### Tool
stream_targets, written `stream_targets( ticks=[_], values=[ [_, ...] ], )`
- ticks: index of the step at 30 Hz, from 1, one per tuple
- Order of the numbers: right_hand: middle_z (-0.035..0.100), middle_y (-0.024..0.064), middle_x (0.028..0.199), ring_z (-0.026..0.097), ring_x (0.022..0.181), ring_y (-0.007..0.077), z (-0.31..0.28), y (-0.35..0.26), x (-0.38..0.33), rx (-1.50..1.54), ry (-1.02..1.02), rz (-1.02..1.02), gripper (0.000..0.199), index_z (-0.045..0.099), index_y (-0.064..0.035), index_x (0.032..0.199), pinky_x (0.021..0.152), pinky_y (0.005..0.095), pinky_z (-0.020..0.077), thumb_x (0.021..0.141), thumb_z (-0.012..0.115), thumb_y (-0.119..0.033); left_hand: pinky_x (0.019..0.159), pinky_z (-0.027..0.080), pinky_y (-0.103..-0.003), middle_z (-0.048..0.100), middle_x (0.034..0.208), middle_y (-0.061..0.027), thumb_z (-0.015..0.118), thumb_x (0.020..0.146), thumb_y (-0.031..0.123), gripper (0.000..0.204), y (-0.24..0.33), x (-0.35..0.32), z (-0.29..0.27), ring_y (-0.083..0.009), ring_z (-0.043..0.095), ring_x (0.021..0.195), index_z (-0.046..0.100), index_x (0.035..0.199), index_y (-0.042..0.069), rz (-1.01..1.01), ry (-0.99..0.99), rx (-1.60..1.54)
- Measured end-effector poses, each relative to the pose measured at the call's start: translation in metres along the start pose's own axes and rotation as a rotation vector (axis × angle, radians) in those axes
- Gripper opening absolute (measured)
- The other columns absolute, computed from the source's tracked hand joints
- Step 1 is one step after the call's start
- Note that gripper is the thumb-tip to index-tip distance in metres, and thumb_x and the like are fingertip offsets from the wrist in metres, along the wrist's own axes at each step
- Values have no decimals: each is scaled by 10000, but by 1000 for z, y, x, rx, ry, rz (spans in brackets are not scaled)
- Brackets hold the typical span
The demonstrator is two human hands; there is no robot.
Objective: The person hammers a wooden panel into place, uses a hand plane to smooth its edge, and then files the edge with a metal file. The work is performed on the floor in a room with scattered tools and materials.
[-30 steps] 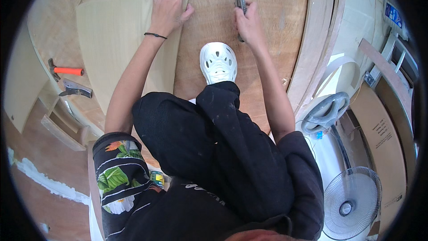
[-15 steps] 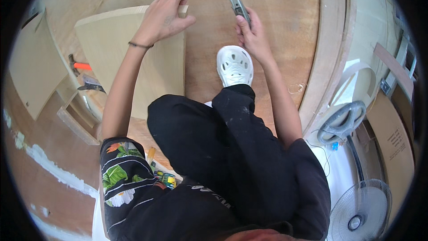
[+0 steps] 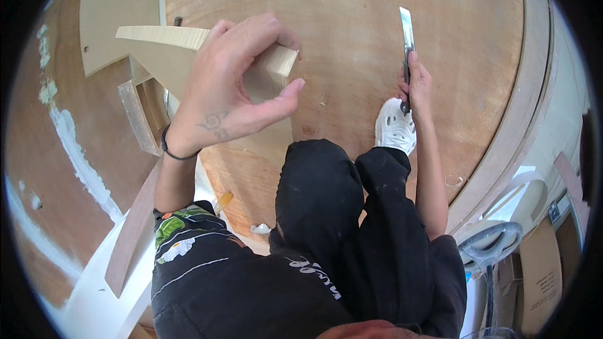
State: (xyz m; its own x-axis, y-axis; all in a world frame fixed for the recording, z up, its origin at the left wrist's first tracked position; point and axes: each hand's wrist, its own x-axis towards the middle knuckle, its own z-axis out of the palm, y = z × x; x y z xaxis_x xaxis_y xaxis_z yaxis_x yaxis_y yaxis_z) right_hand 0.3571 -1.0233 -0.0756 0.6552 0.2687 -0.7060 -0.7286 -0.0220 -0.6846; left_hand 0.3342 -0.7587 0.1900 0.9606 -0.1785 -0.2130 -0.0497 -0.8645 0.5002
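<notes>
My left hand [image 3: 235,78] is curled over the right corner of a pale wooden board [image 3: 162,58]. Its fingers bend across the top edge, while the thumb stands out beside the corner. The board is tilted up toward me, and my forearm and hand hide part of its face. Off to the right, my right hand [image 3: 416,88] holds a utility knife [image 3: 407,44] by its dark handle. The long blade is out and points away from me, well apart from the board. Behind the handle is the white clog [image 3: 396,127] on my foot.
Brown plywood [image 3: 352,44] lies under the work, bordered at right by a curved wooden edge [image 3: 531,88]. A pale panel [image 3: 119,12] and a small open wooden frame [image 3: 139,116] lie at left. A fan [image 3: 493,242] and cardboard [image 3: 540,276] stand at lower right.
The view has shifted left. The board's top edge has risen closer to me under my left hand. My right hand with the knife is farther from the board, nearer the shoe.
</notes>
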Motion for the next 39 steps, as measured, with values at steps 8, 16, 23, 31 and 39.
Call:
stream_targets(
  ticks=[8,16,23,31,39],
  values=[
    [412,-53,642,376,471,38,41,0,-15,-18,-63,-186,394,597,-59,1040,397,223,312,1046,505,-442,783,342,-333,587,837,-53,682,739,153,208,7,-49,-35,-210,535,806,629,909,45,0,134,-46],
    [420,-46,623,398,462,52,93,-5,2,-238,-237,-179,385,587,-63,1174,417,238,352,1057,488,-417,936,390,-423,622,783,-62,681,759,131,133,27,-157,-72,-219,575,743,661,832,22,-166,537,-13],
    [471,34,890,465,646,94,170,-11,22,-247,-629,-412,629,54,-142,1585,630,263,478,1079,424,-190,991,411,-501,604,834,-137,461,908,183,220,22,-304,-111,-247,597,931,579,849,7,-321,930,-123],
    [494,189,1061,526,942,316,277,10,118,-980,-785,-1026,860,147,-175,1597,873,410,472,848,472,94,999,429,-487,585,1079,-171,340,977,139,319,35,-380,-118,-308,555,1070,567,1148,-5,-233,978,-212],
    [531,271,1286,508,1242,411,335,-39,191,-1622,-284,-1149,625,400,-137,1494,1030,516,404,892,554,-199,811,448,-357,610,922,-104,415,966,232,273,22,-317,-116,-207,564,872,618,944,52,-58,809,-108]
  ],
)
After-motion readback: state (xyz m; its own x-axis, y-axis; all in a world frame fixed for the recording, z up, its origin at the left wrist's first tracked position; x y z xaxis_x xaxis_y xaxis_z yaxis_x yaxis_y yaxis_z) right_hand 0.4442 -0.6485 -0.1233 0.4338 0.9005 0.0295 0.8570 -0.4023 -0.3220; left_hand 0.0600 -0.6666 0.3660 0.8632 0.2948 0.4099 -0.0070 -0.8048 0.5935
